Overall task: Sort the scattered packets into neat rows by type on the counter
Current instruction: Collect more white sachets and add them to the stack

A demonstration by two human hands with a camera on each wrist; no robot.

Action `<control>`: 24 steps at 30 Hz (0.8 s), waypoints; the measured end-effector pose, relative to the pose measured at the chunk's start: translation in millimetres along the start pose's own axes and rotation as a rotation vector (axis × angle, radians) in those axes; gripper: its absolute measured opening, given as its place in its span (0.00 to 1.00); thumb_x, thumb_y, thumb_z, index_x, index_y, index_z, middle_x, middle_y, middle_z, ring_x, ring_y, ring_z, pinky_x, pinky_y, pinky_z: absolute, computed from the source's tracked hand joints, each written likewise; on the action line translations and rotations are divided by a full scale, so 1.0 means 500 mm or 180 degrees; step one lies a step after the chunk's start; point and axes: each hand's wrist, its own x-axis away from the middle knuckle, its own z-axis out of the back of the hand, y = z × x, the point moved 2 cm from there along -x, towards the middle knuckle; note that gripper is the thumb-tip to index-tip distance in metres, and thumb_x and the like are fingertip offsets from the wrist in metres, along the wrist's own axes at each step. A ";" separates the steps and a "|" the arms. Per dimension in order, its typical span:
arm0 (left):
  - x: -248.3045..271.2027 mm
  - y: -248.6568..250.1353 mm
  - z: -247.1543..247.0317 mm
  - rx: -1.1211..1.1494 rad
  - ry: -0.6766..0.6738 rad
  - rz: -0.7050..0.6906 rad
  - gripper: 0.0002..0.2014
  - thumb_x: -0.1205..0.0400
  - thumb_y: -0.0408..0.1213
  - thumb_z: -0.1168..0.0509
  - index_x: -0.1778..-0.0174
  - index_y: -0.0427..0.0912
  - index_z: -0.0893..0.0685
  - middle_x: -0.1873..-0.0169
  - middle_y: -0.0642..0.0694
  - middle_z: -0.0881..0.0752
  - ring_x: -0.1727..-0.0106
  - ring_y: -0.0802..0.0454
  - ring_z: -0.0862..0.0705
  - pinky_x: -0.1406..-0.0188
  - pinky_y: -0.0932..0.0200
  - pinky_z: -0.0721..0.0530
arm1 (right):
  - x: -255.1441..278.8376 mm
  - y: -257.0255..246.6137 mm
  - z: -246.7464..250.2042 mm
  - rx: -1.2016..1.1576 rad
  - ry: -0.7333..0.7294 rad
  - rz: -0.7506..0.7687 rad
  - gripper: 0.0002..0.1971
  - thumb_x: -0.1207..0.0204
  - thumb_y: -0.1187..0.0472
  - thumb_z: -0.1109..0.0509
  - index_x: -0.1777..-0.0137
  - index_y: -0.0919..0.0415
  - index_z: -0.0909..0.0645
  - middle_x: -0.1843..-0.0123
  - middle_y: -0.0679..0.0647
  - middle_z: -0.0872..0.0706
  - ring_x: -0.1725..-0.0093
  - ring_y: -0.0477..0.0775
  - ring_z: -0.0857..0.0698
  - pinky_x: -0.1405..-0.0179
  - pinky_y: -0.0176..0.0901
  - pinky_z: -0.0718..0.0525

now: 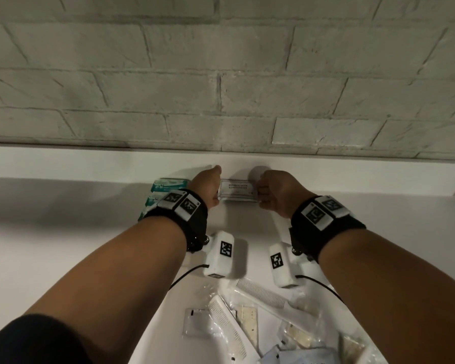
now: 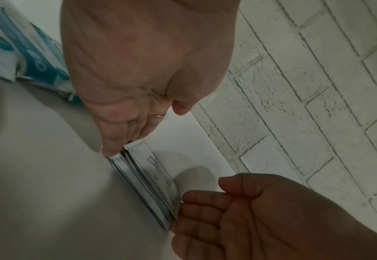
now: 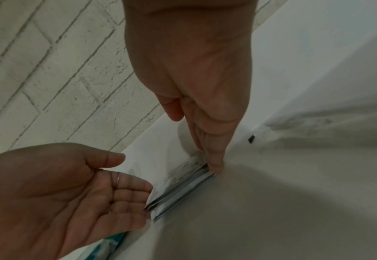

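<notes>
A small stack of white shampoo sachets lies flat at the back of the white counter. My left hand presses its straight fingers against the stack's left end, and my right hand touches the right end with nearly straight fingers. In the left wrist view the left hand and the right hand bracket the fanned sachets. The right wrist view shows the same: right hand, left hand, sachets. Teal-and-white packets sit just left of my left hand.
A loose pile of combs in clear wrappers and other packets lies near the counter's front. A painted brick wall rises behind a low ledge. The teal packets lie close behind my left hand.
</notes>
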 end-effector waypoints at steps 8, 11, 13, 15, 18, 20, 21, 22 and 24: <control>0.059 0.018 0.008 -0.0213 0.0284 -0.0095 0.14 0.15 0.51 0.42 0.45 0.44 0.22 0.51 0.44 0.24 0.55 0.47 0.23 0.53 0.55 0.22 | 0.051 -0.007 0.034 0.0300 -0.0191 0.0151 0.08 0.19 0.54 0.38 0.58 0.54 0.21 0.60 0.53 0.23 0.63 0.53 0.24 0.61 0.44 0.26; 0.145 0.041 0.006 -0.0808 0.0251 -0.0485 0.12 0.15 0.47 0.39 0.45 0.41 0.22 0.47 0.43 0.22 0.46 0.46 0.23 0.44 0.51 0.22 | 0.123 -0.022 0.060 0.0642 -0.0293 0.0358 0.07 0.20 0.56 0.32 0.49 0.59 0.19 0.52 0.58 0.18 0.56 0.59 0.17 0.57 0.47 0.20; 0.217 0.039 0.001 -0.1074 -0.0082 -0.0732 0.06 0.17 0.44 0.36 0.54 0.46 0.21 0.49 0.43 0.19 0.47 0.47 0.19 0.46 0.52 0.21 | 0.191 -0.025 0.069 0.1173 -0.0420 0.0501 0.10 0.20 0.57 0.32 0.44 0.62 0.19 0.51 0.60 0.14 0.54 0.60 0.14 0.52 0.50 0.17; 0.286 0.019 -0.005 -0.1710 -0.0526 -0.1020 0.04 0.20 0.43 0.34 0.54 0.48 0.17 0.51 0.46 0.15 0.49 0.48 0.17 0.48 0.54 0.20 | 0.265 -0.015 0.074 0.1909 -0.0570 0.0615 0.11 0.18 0.59 0.34 0.42 0.64 0.19 0.52 0.61 0.12 0.57 0.59 0.14 0.50 0.52 0.16; 0.371 -0.027 -0.011 -0.3183 -0.0819 -0.1473 0.03 0.19 0.45 0.33 0.53 0.53 0.14 0.54 0.55 0.14 0.49 0.53 0.15 0.48 0.57 0.19 | 0.357 0.033 0.078 0.3261 -0.0880 0.0687 0.09 0.21 0.58 0.31 0.45 0.61 0.16 0.53 0.56 0.10 0.59 0.53 0.14 0.54 0.49 0.16; 0.416 -0.067 -0.018 -0.3717 -0.0940 -0.1626 0.03 0.20 0.46 0.33 0.56 0.55 0.14 0.60 0.60 0.17 0.51 0.55 0.16 0.53 0.61 0.21 | 0.405 0.080 0.079 0.3965 -0.1026 0.0584 0.07 0.25 0.55 0.26 0.49 0.55 0.14 0.55 0.51 0.09 0.59 0.49 0.14 0.59 0.42 0.18; 0.429 -0.087 -0.021 -0.3937 -0.0962 -0.1678 0.04 0.21 0.45 0.33 0.54 0.53 0.14 0.60 0.60 0.19 0.51 0.55 0.17 0.53 0.61 0.23 | 0.420 0.103 0.079 0.4310 -0.1027 0.0550 0.08 0.26 0.52 0.26 0.50 0.53 0.14 0.54 0.48 0.10 0.58 0.48 0.15 0.60 0.41 0.19; 0.447 -0.106 -0.024 -0.4126 -0.0965 -0.1731 0.06 0.20 0.44 0.35 0.52 0.51 0.14 0.58 0.58 0.19 0.49 0.53 0.17 0.52 0.61 0.23 | 0.436 0.128 0.078 0.4656 -0.0979 0.0534 0.10 0.27 0.49 0.25 0.49 0.52 0.15 0.53 0.46 0.12 0.57 0.48 0.16 0.60 0.40 0.20; 0.457 -0.139 -0.023 -0.4510 -0.0796 -0.1683 0.11 0.20 0.39 0.38 0.44 0.48 0.17 0.48 0.50 0.18 0.43 0.48 0.19 0.48 0.58 0.22 | 0.453 0.175 0.075 0.5156 -0.0810 0.0575 0.17 0.30 0.45 0.25 0.45 0.50 0.19 0.48 0.44 0.17 0.54 0.48 0.19 0.61 0.39 0.22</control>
